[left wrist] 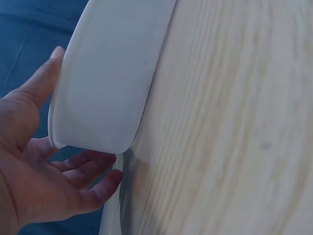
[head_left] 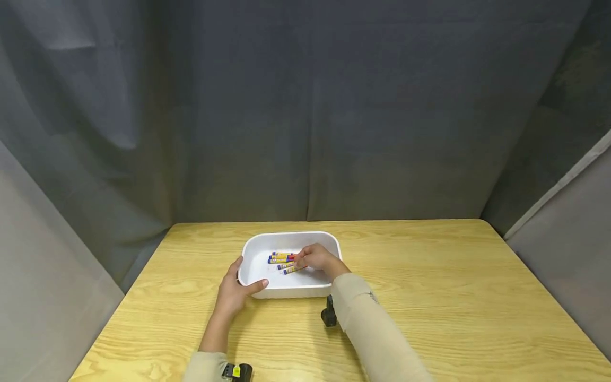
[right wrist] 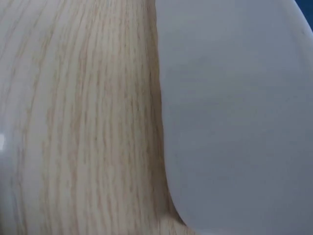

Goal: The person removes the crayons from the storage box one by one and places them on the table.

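Observation:
A white tray sits on the wooden table and holds several yellow and blue markers. My left hand grips the tray's near left corner, thumb over the rim and fingers on the outer wall. The left wrist view shows that hand wrapped round the tray's corner. My right hand reaches inside the tray, fingers curled on the markers' right ends. In the right wrist view only the tray's outer wall and the table appear; the hand is out of frame.
Dark grey curtains close in the table behind and on both sides. Black wrist cameras ride on both sleeves. Bare wood spreads right of the tray and along the front edge.

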